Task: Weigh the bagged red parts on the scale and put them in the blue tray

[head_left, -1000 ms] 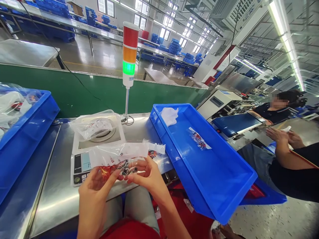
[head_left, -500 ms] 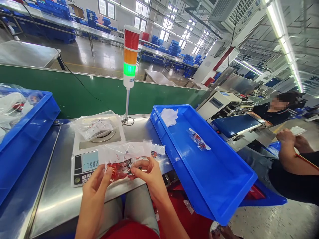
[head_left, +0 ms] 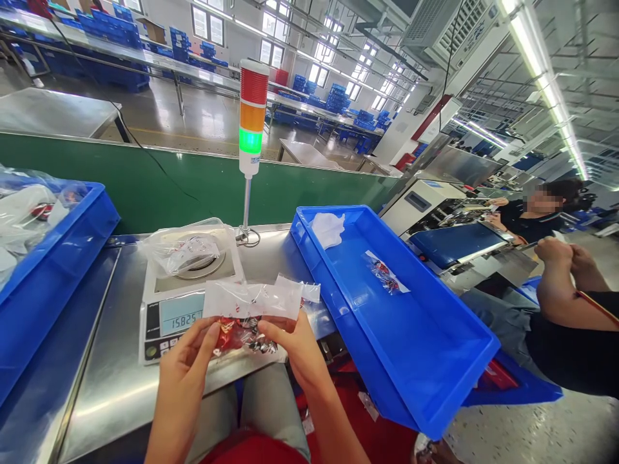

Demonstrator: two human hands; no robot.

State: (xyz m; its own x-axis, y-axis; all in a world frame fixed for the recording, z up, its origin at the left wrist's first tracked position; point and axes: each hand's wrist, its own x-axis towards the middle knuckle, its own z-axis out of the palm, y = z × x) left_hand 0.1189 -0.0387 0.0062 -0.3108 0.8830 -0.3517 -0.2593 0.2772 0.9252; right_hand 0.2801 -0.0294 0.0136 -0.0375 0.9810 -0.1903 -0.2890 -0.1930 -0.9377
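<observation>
Packet [head_left: 252,316], red contents, gripped by your left hand [head_left: 184,367] and right hand [head_left: 294,345], both clenched on plastic; scale [head_left: 188,322] just behind showed 15825, second bag [head_left: 184,251] lay on top.

Digital scale [head_left: 188,316] placed behind the left hand [head_left: 181,380], a plastic bag [head_left: 181,252] laid on its pan [head_left: 215,264]; tray [head_left: 425,335] positioned right of the right hand [head_left: 294,351], a small packet [head_left: 385,272] lying inside.

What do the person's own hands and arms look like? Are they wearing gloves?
The left hand and the right hand are bare, with no gloves, sleeves, rings or watch in view. A red top and grey trousers show below them.
</observation>
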